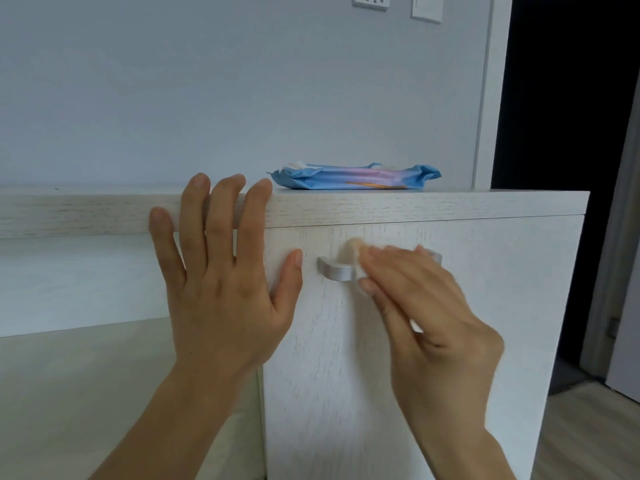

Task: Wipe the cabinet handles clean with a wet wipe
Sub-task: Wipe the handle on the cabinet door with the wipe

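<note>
A silver bar handle (337, 273) sits near the top of the white cabinet door (485, 306). My right hand (426, 306) pinches a white wet wipe (356, 268) around the middle of the handle and hides its right part; the hand is blurred. My left hand (221, 271) lies flat with spread, straight fingers against the door's upper left corner and the front edge of the cabinet top (415, 206), its thumb just left of the handle.
A blue pack of wet wipes (353, 176) lies on the cabinet top near the wall. A lower white surface (69, 282) stands to the left. A dark doorway (561, 133) opens at the right, with wood floor (588, 438) below.
</note>
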